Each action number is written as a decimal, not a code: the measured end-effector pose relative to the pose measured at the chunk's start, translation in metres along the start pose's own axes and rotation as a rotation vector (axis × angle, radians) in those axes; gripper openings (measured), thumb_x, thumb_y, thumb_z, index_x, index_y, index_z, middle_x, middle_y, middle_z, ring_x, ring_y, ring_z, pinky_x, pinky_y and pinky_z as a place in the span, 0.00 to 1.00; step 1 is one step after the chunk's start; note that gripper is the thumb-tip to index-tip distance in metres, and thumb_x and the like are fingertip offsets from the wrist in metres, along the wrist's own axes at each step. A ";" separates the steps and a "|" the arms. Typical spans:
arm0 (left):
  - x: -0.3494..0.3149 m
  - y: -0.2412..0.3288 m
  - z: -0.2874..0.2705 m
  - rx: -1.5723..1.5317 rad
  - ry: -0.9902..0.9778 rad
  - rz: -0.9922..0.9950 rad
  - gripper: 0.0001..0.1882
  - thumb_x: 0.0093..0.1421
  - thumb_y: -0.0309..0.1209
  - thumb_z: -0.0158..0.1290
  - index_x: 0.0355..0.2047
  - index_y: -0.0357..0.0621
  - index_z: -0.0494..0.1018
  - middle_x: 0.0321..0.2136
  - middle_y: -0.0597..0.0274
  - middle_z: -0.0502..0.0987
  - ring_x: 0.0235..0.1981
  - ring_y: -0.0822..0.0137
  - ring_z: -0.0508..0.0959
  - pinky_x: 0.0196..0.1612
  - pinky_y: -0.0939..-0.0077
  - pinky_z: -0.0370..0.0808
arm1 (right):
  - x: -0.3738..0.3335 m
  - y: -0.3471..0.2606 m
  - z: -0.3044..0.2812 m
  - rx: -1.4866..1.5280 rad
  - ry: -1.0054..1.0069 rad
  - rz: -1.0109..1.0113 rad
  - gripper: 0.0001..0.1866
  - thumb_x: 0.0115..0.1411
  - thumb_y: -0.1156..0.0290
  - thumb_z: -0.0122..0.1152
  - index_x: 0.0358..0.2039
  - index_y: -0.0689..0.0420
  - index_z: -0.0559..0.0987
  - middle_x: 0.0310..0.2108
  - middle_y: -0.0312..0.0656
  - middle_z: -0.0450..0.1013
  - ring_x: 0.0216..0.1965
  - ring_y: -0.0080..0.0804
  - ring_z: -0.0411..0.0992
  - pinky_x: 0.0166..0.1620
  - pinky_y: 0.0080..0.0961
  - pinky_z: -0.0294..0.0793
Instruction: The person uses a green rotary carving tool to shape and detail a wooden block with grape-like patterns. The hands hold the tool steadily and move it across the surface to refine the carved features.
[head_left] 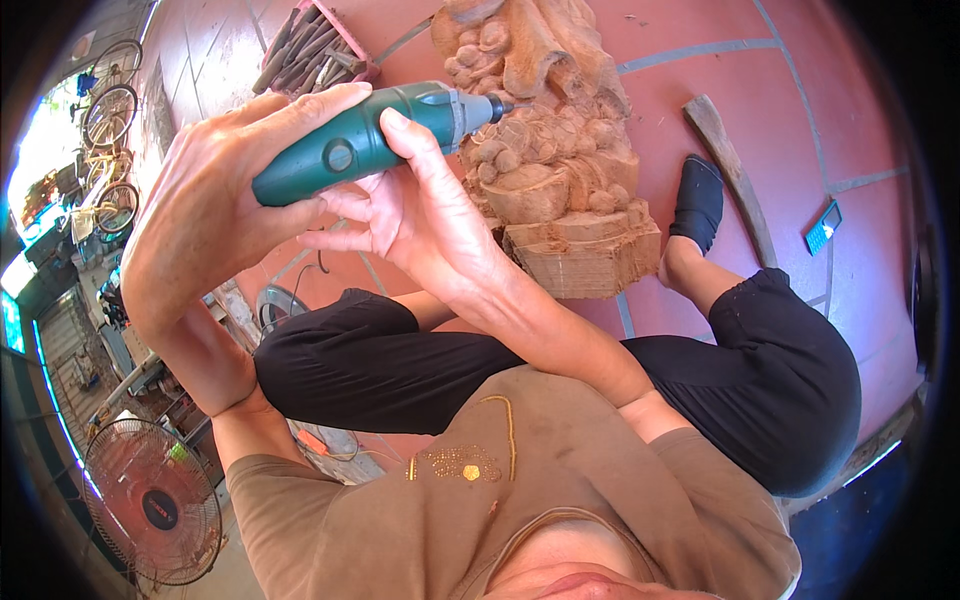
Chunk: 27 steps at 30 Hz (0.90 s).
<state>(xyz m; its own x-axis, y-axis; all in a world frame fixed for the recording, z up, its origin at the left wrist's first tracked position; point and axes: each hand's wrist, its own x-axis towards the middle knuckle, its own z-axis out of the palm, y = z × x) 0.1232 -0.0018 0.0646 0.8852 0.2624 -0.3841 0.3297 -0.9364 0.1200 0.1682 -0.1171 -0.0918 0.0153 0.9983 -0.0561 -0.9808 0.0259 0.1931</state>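
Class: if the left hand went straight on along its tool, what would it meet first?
Probably the carving; the tool in the left hand points at it, though depth is unclear.

The power tool (pixel 318 168) has a green shell that looks like smooth plastic with a soft sheen; its collar (pixel 470 112) is grey and duller. The carving (pixel 545 150) is bare, matt wood, finely textured over its rounded relief and rougher, with visible grain, at the base block (pixel 590 255). A curved wooden piece (pixel 735 175) looks worn and weathered. The floor tiles (pixel 720 100) are smooth and glossy. The trousers (pixel 740 410) are matt black cloth, the shirt (pixel 590 440) matt brown fabric with a shiny gold decoration (pixel 470 471).
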 end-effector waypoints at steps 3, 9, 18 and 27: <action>0.004 -0.001 0.003 -0.018 -0.004 0.024 0.39 0.46 0.31 0.68 0.61 0.48 0.73 0.32 0.55 0.78 0.30 0.56 0.80 0.36 0.66 0.76 | 0.001 0.000 -0.008 -0.007 -0.022 -0.028 0.28 0.67 0.44 0.57 0.61 0.45 0.69 0.57 0.36 0.73 0.59 0.42 0.72 0.57 0.62 0.75; -0.004 0.005 -0.001 -0.011 -0.002 -0.036 0.38 0.43 0.33 0.68 0.59 0.52 0.75 0.34 0.51 0.79 0.31 0.47 0.80 0.35 0.62 0.77 | 0.000 0.007 -0.007 0.010 -0.047 0.015 0.28 0.68 0.43 0.55 0.62 0.43 0.68 0.58 0.35 0.73 0.60 0.44 0.71 0.59 0.66 0.70; -0.008 0.006 0.000 -0.019 0.001 -0.056 0.37 0.44 0.31 0.67 0.59 0.52 0.74 0.34 0.49 0.79 0.32 0.46 0.80 0.35 0.61 0.77 | -0.001 0.007 -0.005 0.011 -0.052 0.030 0.27 0.68 0.43 0.54 0.61 0.43 0.69 0.57 0.34 0.74 0.60 0.45 0.71 0.59 0.67 0.69; 0.000 0.003 0.003 0.012 0.027 0.012 0.37 0.45 0.34 0.68 0.60 0.50 0.74 0.34 0.50 0.79 0.32 0.47 0.79 0.36 0.61 0.76 | 0.000 0.002 -0.008 0.001 -0.045 -0.003 0.27 0.68 0.43 0.55 0.60 0.44 0.69 0.55 0.34 0.75 0.58 0.42 0.73 0.58 0.65 0.71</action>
<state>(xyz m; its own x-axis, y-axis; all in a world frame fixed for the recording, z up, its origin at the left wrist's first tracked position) 0.1227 -0.0054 0.0621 0.8978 0.2571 -0.3577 0.3151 -0.9422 0.1137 0.1648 -0.1170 -0.0997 0.0269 0.9996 -0.0121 -0.9806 0.0288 0.1940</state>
